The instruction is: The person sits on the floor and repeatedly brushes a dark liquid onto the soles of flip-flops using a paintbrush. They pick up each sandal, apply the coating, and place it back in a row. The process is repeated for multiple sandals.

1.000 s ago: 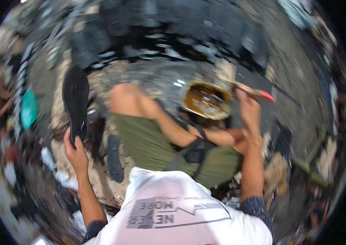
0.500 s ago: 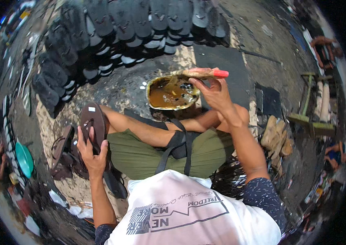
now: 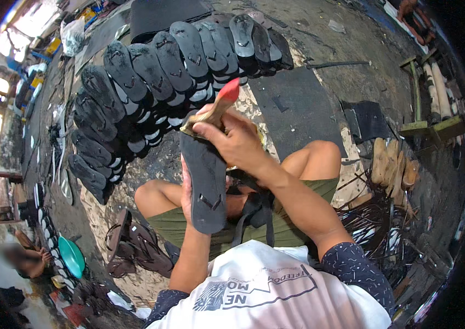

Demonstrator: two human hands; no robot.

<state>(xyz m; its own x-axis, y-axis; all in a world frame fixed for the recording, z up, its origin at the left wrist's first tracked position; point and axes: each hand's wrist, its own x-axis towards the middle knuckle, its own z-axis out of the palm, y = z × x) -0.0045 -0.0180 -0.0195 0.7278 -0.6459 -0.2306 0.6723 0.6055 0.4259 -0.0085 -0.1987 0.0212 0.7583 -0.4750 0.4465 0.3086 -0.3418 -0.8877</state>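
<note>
My left hand (image 3: 187, 197) is wrapped round a flip-flop (image 3: 204, 189) from beneath, holding it up in front of my lap. The flip-flop's dark grey sole face is turned toward me. In my right hand (image 3: 239, 143) is a brush (image 3: 216, 112) with a red-tipped handle, its bristle end down on the far end of the sole. Brown flip-flops (image 3: 136, 247) lie in a small heap beside my left knee. My right hand and the raised flip-flop mostly hide the container of amber liquid.
Rows of stacked black flip-flops (image 3: 156, 68) curve round the far left. A dark rubber sheet (image 3: 298, 107) lies ahead to the right. Wooden foot-shaped blocks (image 3: 389, 164) and a low wooden stand (image 3: 430, 129) are at right. At left, a person sits near a green basin (image 3: 72, 256).
My left hand has lifted a flip-flop from the brown heap to in front of me and turned it over. The brush has moved from over the container leftward onto its sole.
</note>
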